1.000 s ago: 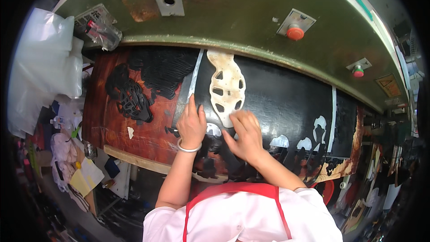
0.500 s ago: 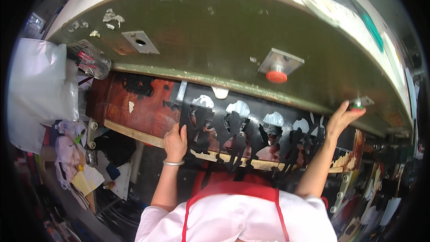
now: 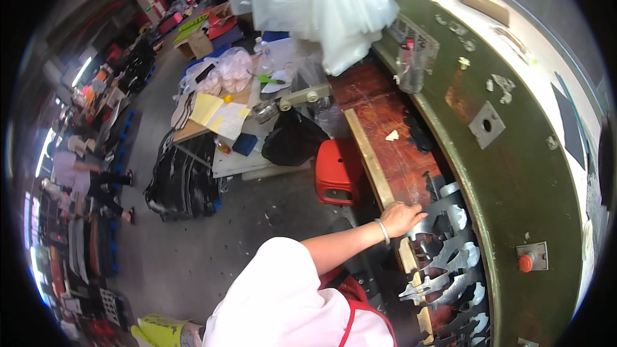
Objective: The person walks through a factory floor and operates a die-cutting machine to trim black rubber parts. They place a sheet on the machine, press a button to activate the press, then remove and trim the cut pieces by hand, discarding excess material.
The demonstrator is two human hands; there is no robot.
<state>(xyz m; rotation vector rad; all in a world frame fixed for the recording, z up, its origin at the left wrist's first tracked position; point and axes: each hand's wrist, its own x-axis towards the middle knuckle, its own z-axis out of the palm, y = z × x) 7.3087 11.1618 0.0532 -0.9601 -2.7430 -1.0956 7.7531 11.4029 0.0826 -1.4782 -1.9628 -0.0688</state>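
Observation:
My left hand (image 3: 402, 218), with a bracelet at the wrist, has its fingers curled on the left end of a black sheet (image 3: 443, 205) full of cut-out shapes. Thin, jagged webs of the sheet run over the reddish-brown work board (image 3: 385, 115) and hang past its pale wooden edge strip (image 3: 369, 160). Whitish dome-shaped patches show among the openings. My right hand is out of view. Along the board's far side runs a green machine beam (image 3: 501, 186) that carries a red push button (image 3: 526, 263).
A red plastic stool (image 3: 337, 173) stands beside the board. Left of it are a cluttered table (image 3: 193, 130), yellow papers, a black bag (image 3: 295, 138) and a stack of black material (image 3: 183, 183). Clear plastic bags (image 3: 315, 6) hang ahead. Another person (image 3: 83, 173) is at the far left.
The view has swung left, bringing the workshop floor into sight. My right hand, earlier at a green button on the beam, has left the picture. My left hand stays at the sheet's end.

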